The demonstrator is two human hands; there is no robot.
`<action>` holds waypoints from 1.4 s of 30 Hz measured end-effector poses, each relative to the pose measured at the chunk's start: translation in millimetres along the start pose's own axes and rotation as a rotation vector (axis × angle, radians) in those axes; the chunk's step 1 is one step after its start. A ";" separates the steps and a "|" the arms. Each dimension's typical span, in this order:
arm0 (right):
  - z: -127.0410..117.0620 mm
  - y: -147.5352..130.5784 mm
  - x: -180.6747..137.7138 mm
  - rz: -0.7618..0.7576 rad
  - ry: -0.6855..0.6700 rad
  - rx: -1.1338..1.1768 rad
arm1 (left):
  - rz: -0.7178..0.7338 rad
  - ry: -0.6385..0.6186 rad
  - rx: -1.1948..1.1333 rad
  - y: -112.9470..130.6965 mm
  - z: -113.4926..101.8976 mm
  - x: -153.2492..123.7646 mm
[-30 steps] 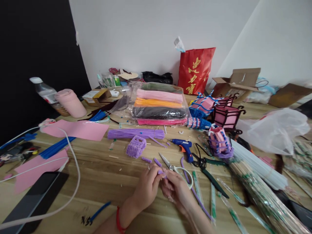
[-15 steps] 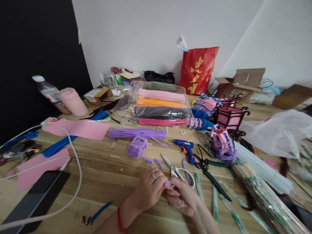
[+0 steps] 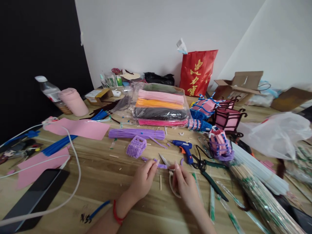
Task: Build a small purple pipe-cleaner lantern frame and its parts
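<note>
1. Lattice of purple fuzz [image 3: 136, 147] sits beyond the left hand [image 3: 143, 178]; a forward sweep might knock it.
2. That hand pinches a short purple piece [image 3: 162, 166], held between the hands; a slack pinch could drop it.
3. Scissors [image 3: 163, 159] reach under the right hand [image 3: 186, 186]; brushing their tip could prick.
4. I can't tell whether the right fingertips grip the piece's other end.
5. Beyond them, the glue gun [image 3: 186, 150] could burn if hot.

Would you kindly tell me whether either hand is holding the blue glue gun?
No, the glue gun lies on the table, beyond the right hand.
</note>
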State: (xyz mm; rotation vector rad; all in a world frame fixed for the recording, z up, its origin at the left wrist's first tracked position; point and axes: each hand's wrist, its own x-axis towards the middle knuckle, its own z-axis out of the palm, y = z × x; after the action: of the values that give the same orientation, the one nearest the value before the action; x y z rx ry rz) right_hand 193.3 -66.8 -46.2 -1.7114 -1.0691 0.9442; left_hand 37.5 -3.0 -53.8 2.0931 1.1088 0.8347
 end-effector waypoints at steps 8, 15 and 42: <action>-40.3 13.3 10.5 -0.239 0.032 -0.558 | -0.002 0.177 0.428 -30.3 -1.1 4.8; -36.4 19.4 9.6 -0.164 0.043 -0.513 | 0.067 0.222 0.382 -26.1 0.0 7.3; -56.8 24.8 12.5 -0.151 0.253 -0.636 | 0.148 -0.244 0.752 2.4 -55.9 122.1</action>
State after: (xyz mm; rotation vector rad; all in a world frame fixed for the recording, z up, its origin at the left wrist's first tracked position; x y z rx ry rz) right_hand 255.3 -77.1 -53.0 -2.1440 -1.3921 0.2817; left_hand 50.9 113.6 11.4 2.8196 1.2645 0.2030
